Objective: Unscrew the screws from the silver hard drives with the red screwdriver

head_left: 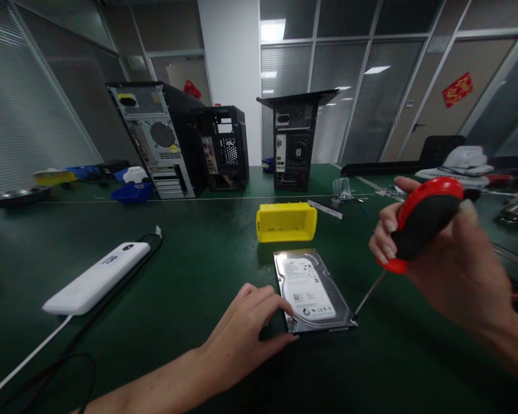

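A hard drive (307, 290) lies flat on the green tabletop, its white label facing up. My left hand (254, 322) pinches its near left corner, index finger on top and thumb at the front edge. My right hand (453, 270) is wrapped round the red and black handle of a screwdriver (431, 215), held tilted. The thin metal shaft slopes down to the left, and its tip meets the drive's near right corner. Whether the tip sits in a screw is too small to tell. Just behind the drive stands a yellow plastic bin (286, 224).
A white power strip (97, 279) with cables lies on the left. Computer cases (164, 141) stand at the back, one with a raised top panel (296, 141). A blue bin (132, 192) sits back left. Small metal parts (388, 192) and a clear plastic piece (342, 188) lie back right.
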Tool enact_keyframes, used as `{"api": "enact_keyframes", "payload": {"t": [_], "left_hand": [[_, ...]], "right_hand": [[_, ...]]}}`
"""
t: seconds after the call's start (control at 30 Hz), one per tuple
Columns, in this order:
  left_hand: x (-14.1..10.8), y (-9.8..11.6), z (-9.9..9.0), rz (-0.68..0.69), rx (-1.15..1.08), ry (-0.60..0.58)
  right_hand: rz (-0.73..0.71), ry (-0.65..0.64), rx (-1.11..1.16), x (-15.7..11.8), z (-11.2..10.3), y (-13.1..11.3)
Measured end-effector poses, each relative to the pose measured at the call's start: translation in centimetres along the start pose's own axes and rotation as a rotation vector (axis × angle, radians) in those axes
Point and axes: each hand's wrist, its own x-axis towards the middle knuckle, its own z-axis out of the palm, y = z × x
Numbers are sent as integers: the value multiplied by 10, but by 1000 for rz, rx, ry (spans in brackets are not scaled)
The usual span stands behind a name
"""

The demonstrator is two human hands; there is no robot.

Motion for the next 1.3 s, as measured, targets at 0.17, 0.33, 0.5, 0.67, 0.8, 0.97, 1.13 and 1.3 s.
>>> {"api": "enact_keyframes", "payload": {"t": [0.17,0.33,0.5,0.67,0.8,0.97,1.13,1.3], "left_hand": [[0,1,-1,-11,-5,-18],[0,1,0,-15,-9,-15],[0,-6,5,29,-4,24],[-1,-11,10,48,-9,61],[-1,-9,9,38,-10,71],[0,-7,8,34,-9,85],[1,-6,7,33,-3,90],[-1,-7,8,34,-10,104]], "right_hand": [[14,45,8,2,-2,2],[11,77,-90,5,-4,0],[43,19,9,5,-3,-3],[53,29,36,2,-2,-1],[43,77,-56,3,-4,0],[23,53,-100,6,-3,-2],[47,13,-72,6,-2,-1],[47,-71,-51,4,-6,-1]]}}
